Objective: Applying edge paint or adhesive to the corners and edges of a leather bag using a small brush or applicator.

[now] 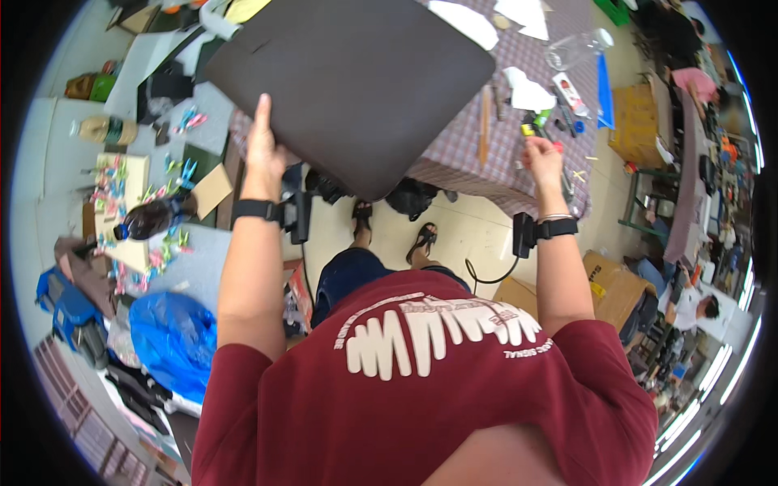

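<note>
A large dark brown, flat square piece with rounded corners (356, 89), perhaps leather or board, lies tilted over the table's left part. My left hand (264, 150) grips its lower left edge, thumb on top and the other fingers hidden underneath. Over the right part of the checked tablecloth (454, 154), my right hand (543, 158) has its fingers drawn together among small items. A small yellow-and-black object (529, 130) is at its fingertips, and something red (557, 147) shows beside them. What exactly those fingers hold is too small to make out.
White scraps (531, 91), a clear plastic bottle (577, 50), a small white box (570, 93) and a thin wooden strip (485, 125) lie on the cloth. At left, coloured clips (113, 194), a dark bottle (154, 217) and a blue bag (172, 340). Cardboard boxes (636, 121) stand right.
</note>
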Demonstrator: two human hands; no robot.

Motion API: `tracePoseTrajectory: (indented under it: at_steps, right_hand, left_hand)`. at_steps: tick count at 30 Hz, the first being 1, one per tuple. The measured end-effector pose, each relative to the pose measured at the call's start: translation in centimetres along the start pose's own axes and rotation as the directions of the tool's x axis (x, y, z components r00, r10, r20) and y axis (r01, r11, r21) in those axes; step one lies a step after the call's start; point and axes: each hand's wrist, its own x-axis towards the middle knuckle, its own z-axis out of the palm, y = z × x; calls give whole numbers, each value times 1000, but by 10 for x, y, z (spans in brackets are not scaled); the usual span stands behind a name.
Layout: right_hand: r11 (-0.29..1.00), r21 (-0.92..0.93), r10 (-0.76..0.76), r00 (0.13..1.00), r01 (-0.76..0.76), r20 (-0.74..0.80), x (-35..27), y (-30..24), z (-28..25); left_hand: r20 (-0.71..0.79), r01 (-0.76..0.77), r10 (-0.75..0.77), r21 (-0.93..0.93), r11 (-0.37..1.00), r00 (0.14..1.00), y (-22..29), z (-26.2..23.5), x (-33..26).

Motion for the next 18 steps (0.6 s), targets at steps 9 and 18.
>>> tracePoseTrajectory:
  at_steps: [9,18]
  right_hand:
    - [783,-588,-390,895,201,-214,-10,-1,-6]
    - [599,-740,-502,863,306,-49,-7,-2,11]
  left_hand:
    - [-56,-379,382,59,924,923,70,83,-67]
    - [142,-694,748,512,506,649,70,146,-176]
